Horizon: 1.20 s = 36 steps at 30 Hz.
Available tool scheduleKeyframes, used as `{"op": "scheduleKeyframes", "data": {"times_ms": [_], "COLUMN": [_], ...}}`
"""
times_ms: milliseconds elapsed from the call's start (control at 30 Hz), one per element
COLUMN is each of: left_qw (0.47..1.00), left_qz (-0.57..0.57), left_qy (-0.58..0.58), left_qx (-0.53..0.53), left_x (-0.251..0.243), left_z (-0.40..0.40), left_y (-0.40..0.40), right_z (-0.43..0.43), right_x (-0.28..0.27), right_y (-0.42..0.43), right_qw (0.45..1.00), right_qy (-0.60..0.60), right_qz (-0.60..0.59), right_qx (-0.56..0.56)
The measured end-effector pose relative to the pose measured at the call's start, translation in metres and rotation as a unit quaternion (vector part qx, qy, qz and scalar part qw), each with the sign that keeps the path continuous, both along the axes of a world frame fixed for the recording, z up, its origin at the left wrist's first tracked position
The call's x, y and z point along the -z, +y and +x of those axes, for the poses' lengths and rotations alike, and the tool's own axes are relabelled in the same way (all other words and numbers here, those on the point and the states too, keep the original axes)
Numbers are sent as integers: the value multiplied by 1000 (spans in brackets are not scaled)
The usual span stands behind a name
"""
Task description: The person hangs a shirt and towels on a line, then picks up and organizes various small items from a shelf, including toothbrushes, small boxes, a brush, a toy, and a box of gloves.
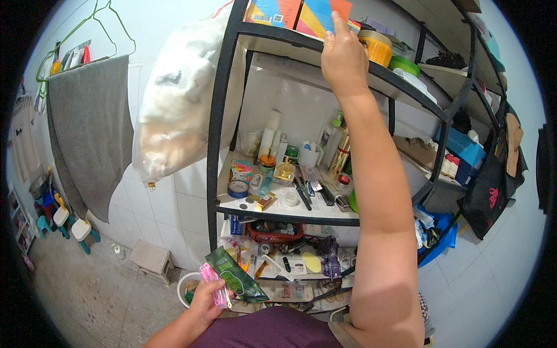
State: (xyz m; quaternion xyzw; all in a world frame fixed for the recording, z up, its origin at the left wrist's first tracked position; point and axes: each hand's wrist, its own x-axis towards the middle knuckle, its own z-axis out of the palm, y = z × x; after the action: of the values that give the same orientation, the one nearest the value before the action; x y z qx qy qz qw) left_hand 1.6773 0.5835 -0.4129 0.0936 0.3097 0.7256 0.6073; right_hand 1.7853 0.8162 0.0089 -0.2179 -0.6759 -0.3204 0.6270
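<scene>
My right hand (346, 61) is raised to the upper shelf, its index finger extended against the front of a colourful box (320, 19). A similar box (273, 14) stands just left of it, and an orange jar (375, 47) with a tan lid is right of the fingers. Low in front of my body, my left hand (213, 296) holds a dark green packet (236, 275) and a bundle of clear pink plastic packaging (213, 280) between thumb and fingers. Whether my right hand grips the box cannot be told; its thumb and other fingers are partly hidden.
The black-framed shelf unit (216, 143) holds bottles, jars and pens on its middle shelf (278, 206), with a red basket (275, 232) below. A stuffed plastic bag (178, 100) and a grey towel (91, 135) hang left. A stool (150, 260) and a white bin (182, 289) stand on the floor.
</scene>
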Motion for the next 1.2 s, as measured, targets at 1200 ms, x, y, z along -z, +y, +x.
{"op": "scheduleKeyframes", "data": {"times_ms": [1200], "left_qw": [1000], "left_qz": [9], "left_qy": [9], "left_qx": [-27], "left_x": [-11], "left_z": [10], "left_y": [-16], "right_z": [-79], "right_x": [205], "right_y": [45], "right_qw": [798], "right_qy": [-453], "right_qz": [-389], "right_qx": [-76]}}
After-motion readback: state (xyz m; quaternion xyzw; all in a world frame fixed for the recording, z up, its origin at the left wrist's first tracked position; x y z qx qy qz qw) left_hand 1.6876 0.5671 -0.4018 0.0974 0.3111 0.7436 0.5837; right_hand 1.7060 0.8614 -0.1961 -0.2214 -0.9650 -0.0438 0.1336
